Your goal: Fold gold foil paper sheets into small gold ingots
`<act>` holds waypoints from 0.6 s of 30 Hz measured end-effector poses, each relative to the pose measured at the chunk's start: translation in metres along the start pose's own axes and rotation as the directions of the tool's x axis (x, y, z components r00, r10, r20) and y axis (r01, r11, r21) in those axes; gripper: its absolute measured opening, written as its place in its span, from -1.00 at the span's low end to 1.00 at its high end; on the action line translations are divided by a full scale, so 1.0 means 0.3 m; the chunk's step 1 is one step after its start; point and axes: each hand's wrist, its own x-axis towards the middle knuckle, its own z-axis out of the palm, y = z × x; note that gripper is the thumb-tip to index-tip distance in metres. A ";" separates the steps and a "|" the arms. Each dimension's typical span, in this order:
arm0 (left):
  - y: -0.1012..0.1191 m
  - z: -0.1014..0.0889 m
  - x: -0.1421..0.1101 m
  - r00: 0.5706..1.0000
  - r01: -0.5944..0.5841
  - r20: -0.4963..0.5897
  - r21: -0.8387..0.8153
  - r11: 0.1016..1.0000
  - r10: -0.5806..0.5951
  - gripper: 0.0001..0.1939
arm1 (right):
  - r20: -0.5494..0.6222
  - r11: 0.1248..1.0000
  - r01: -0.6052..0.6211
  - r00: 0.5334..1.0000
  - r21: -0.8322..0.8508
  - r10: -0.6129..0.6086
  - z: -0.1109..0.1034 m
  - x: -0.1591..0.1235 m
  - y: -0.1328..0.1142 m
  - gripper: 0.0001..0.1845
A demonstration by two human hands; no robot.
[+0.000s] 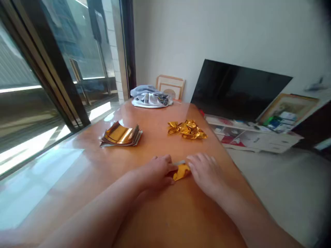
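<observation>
Two bare hands work at a small folded piece of gold foil paper (181, 172), which lies on a glossy orange-brown wooden table (157, 213) near the edge closest to the person. The left hand (155, 172) is curled, its fingers closed over the foil's left end and pinning it to the tabletop. The right hand (205, 174) is more open, fingers extended and slightly spread, with the fingertips (190, 159) touching the foil's right end. A thin pale strip shows just behind the foil, perhaps its silver underside, though the view is too poor to be sure.

Farther up the table, left of centre, sits a neat stack of gold foil squares (120, 135), its top sheets curling upward. To its right lies a loose heap of crumpled gold foil (187, 129). At the far end, a bundle of grey and white cloth (151, 97) rests on the table.

Beyond the table, a light wooden picture frame (170, 86) leans against the wall. To the right, a large flat-screen television (238, 90) tilts back on a low white cabinet (254, 137), beside a framed picture (288, 110). Along the left side, a dark-framed glass sliding door (77, 51) lets in bright sunlight, which reflects on the tabletop.
</observation>
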 end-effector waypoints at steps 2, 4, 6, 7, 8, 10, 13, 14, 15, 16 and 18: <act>-0.001 -0.001 0.003 1.000 0.003 0.007 0.000 1.000 -0.003 -0.78 | 0.046 0.995 0.100 0.994 0.019 -0.101 -0.018 -0.010 -0.014 -0.70; -0.002 0.000 0.005 1.000 0.005 0.010 -0.001 1.000 -0.005 -0.79 | 0.086 0.987 0.158 0.983 0.020 -0.159 -0.030 -0.018 -0.024 -0.70; -0.004 0.003 0.006 1.000 0.005 0.011 -0.002 1.000 -0.005 -0.81 | 0.123 0.985 0.174 0.977 -0.005 -0.172 -0.036 -0.023 -0.026 -0.68; -0.005 0.005 0.006 1.000 0.006 0.010 -0.002 1.000 -0.006 -0.81 | 0.136 0.985 0.171 0.977 -0.021 -0.166 -0.036 -0.025 -0.023 -0.67; -0.006 0.007 0.007 1.000 0.008 0.008 -0.001 1.000 -0.008 -0.80 | 0.149 0.986 0.164 0.976 -0.039 -0.156 -0.035 -0.025 -0.019 -0.66; -0.010 0.011 0.008 1.000 0.010 0.006 0.003 1.000 -0.010 -0.79 | 0.173 0.988 0.137 0.977 -0.075 -0.123 -0.031 -0.021 -0.007 -0.65; -0.015 0.015 0.011 1.000 0.017 0.010 0.006 1.000 -0.017 -0.75 | 0.183 0.991 0.070 0.982 -0.110 -0.049 -0.032 -0.008 0.016 -0.65; -0.016 0.016 0.012 1.000 0.019 0.014 0.005 1.000 -0.019 -0.74 | 0.175 0.993 0.045 0.984 -0.110 -0.025 -0.036 -0.002 0.021 -0.65; -0.017 0.017 0.013 1.000 0.020 0.019 0.005 1.000 -0.020 -0.72 | 0.164 0.994 0.023 0.986 -0.103 -0.006 -0.044 0.004 0.024 -0.65; -0.018 0.018 0.013 1.000 0.021 0.023 0.006 1.000 -0.021 -0.71 | 0.153 0.996 0.008 0.988 -0.087 0.005 -0.054 0.010 0.023 -0.65; -0.019 0.020 0.014 0.999 0.024 0.025 0.010 1.000 -0.024 -0.70 | 0.146 0.999 0.018 0.989 -0.031 -0.013 -0.082 0.016 0.010 -0.66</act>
